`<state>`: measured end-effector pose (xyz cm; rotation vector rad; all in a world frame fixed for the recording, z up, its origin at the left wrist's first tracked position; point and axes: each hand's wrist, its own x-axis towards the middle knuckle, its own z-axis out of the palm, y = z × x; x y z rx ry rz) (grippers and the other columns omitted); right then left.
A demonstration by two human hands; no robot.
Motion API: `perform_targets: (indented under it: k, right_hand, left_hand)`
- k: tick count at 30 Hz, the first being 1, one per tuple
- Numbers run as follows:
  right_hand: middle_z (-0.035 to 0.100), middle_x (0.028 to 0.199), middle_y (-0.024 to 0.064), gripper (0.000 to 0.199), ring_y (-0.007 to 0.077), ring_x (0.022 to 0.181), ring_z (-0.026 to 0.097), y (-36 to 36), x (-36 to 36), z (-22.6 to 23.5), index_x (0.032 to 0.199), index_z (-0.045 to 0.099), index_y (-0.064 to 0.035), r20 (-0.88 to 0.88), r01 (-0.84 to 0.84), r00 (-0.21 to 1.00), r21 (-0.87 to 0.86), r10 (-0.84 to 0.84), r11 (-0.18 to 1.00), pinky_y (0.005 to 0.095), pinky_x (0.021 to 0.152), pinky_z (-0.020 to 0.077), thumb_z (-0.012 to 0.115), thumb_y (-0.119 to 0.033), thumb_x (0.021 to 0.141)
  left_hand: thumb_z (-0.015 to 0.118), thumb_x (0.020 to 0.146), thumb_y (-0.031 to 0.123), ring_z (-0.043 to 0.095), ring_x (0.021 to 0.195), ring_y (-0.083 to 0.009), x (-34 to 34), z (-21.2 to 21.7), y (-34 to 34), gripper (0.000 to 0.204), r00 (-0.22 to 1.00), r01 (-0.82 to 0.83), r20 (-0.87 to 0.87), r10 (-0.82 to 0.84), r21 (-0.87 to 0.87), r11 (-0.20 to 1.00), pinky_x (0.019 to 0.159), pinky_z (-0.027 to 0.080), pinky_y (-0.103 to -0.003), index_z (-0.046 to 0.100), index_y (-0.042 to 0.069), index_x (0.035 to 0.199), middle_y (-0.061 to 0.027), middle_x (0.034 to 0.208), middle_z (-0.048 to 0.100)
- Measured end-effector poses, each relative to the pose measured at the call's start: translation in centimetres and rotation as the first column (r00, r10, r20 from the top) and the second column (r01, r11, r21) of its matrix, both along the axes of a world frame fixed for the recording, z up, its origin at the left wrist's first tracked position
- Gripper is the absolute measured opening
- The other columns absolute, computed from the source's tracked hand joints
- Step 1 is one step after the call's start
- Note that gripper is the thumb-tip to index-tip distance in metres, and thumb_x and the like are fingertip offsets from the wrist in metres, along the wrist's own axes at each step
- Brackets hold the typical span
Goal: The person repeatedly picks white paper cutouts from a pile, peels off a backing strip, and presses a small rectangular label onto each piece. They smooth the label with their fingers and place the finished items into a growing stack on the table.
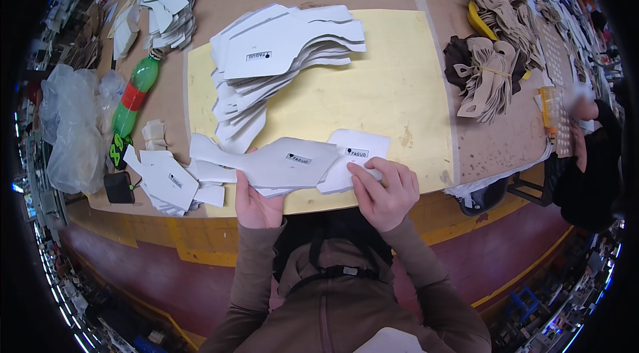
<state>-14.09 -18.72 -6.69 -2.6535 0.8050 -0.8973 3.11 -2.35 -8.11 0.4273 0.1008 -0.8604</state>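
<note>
My left hand [258,209] holds a white cut piece [283,161] with a small dark printed mark, thumb at its near edge and other fingers hidden beneath. It looks like a shoe-upper part with a narrow tail to the left. A second white piece [367,142] lies partly under its right end. Over that one, my right hand [386,192] is closed in a pinch, fingertips at its surface; whatever the fingers may hold is hidden. Beyond them a fanned stack of similar white pieces [256,43] rests on a yellow sheet [399,80]. More white pieces [174,183] lie left of my left hand.
At left stand a green bottle [136,87], a clear plastic bag [70,127] and a small black box [118,188]. Another white stack [163,7] is far left. Tan cut-piece bundles [492,77] and an orange-yellow container [549,110] lie at right, near another person's arm [586,133].
</note>
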Motion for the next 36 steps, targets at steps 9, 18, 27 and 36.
perform_targets:
  k: [9, 18, 27, 36]
  right_hand:
    - [0.063, 0.100, -0.0057, 0.028, 0.0160, 0.087, 0.060, 0.1, 0.2, -0.1, 0.104, 0.079, -0.0239, 0.004, 0.030, 1.000, 0.023, -0.030, 0.999, 0.0326, 0.074, 0.0449, 0.078, -0.019, 0.077]
    - [0.063, 0.100, -0.0038, 0.028, 0.0178, 0.088, 0.061, 0.1, 0.1, 0.3, 0.107, 0.078, -0.0202, 0.000, 0.010, 1.000, 0.088, -0.010, 0.996, 0.0332, 0.076, 0.0447, 0.079, -0.022, 0.079]
    - [0.065, 0.084, 0.0052, 0.015, 0.0227, 0.086, 0.060, -0.1, -0.8, 2.2, 0.093, 0.071, -0.0044, 0.256, -0.212, 0.964, 0.571, 0.074, 0.793, 0.0332, 0.074, 0.0445, 0.078, -0.012, 0.082]
    - [0.053, 0.070, 0.0098, 0.021, 0.0193, 0.062, 0.048, 1.4, -1.0, 3.3, 0.077, 0.058, 0.0059, 0.357, -0.198, 0.927, 0.722, -0.112, 0.663, 0.0315, 0.058, 0.0382, 0.067, -0.003, 0.093]
  left_hand:
    - [0.033, 0.111, 0.034, 0.043, 0.141, -0.0383, 0.0, 0.5, -0.3, 0.051, 1.000, 0.015, 0.011, -0.014, -0.057, 0.998, 0.115, 0.038, -0.060, 0.031, 0.004, 0.153, -0.0199, 0.152, 0.043]
    - [0.038, 0.109, 0.023, 0.046, 0.140, -0.0335, -0.4, 1.8, -0.9, 0.053, 0.985, 0.022, 0.157, -0.068, 0.281, 0.959, 0.115, 0.042, -0.051, 0.026, -0.001, 0.155, -0.0219, 0.153, 0.042]
    - [0.044, 0.106, 0.016, 0.049, 0.137, -0.0331, -4.0, 5.1, -1.3, 0.054, 0.991, 0.033, 0.110, -0.070, 0.308, 0.951, 0.112, 0.046, -0.049, 0.027, -0.003, 0.154, -0.0232, 0.151, 0.042]
    - [0.051, 0.104, 0.010, 0.054, 0.133, -0.0339, -5.8, 5.9, -0.8, 0.056, 0.982, 0.026, 0.160, -0.098, 0.401, 0.916, 0.110, 0.049, -0.049, 0.029, -0.004, 0.153, -0.0239, 0.147, 0.046]
